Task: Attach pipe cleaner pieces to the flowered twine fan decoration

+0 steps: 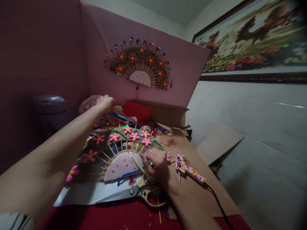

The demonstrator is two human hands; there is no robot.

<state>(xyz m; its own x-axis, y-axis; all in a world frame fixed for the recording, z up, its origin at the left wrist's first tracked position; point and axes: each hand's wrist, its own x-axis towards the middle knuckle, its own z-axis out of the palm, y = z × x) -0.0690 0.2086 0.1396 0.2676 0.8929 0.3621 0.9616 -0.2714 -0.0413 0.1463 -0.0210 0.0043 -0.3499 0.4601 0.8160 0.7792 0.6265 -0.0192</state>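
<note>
Fan (121, 161) lies before me: half-round, coarse twine (121, 136), thin wooden sticks (122, 146), pink flowers (134, 136), spotted white centre (116, 169). Lidded bin (50, 103), far left; contents hidden. My right hand (157, 163) is clenched on blue and yellow-green stems (137, 164), near the scissors (127, 193). My left hand (105, 103) bends down by coloured strips (119, 115); whether it grips, I cannot tell.

Left hand (106, 103) stretches far forward, right hand (157, 163) curls nearer.

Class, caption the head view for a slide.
Left hand beyond the pink-flowered fan, right hand beside gold-handled scissors.
</note>
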